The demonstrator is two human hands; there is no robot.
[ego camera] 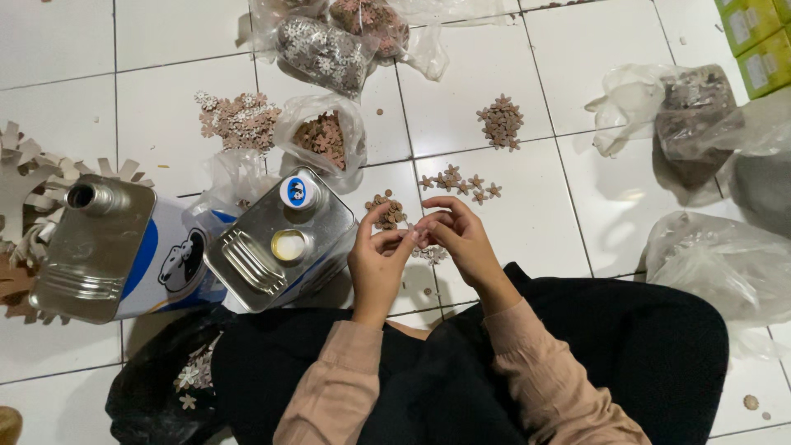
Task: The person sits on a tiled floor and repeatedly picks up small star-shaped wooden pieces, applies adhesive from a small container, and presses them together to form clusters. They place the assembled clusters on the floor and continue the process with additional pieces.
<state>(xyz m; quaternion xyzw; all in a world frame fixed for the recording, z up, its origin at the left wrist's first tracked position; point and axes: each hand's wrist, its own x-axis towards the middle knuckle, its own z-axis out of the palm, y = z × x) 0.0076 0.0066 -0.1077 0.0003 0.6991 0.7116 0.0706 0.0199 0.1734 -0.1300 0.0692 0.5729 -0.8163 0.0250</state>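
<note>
My left hand (377, 264) and my right hand (458, 237) meet above the white tiled floor, fingertips pinched together on a small flower-shaped piece (415, 234) that is mostly hidden by the fingers. Just past the left fingers lies a little heap of brown flower pieces (386, 211). A row of separate brown flowers (461, 182) lies beyond the right hand, and a round pile of them (501, 122) sits farther out. A few pale flower pieces (430, 255) lie under my hands.
Two metal cans stand at left: one with an open round mouth (278, 241), one larger (100, 247). Clear bags of flower pieces (323, 136) (323, 51) lie beyond. Plastic bags (700, 115) (725, 264) sit at right, green boxes (754, 37) at the corner. My black-clad legs (577, 346) fill the front.
</note>
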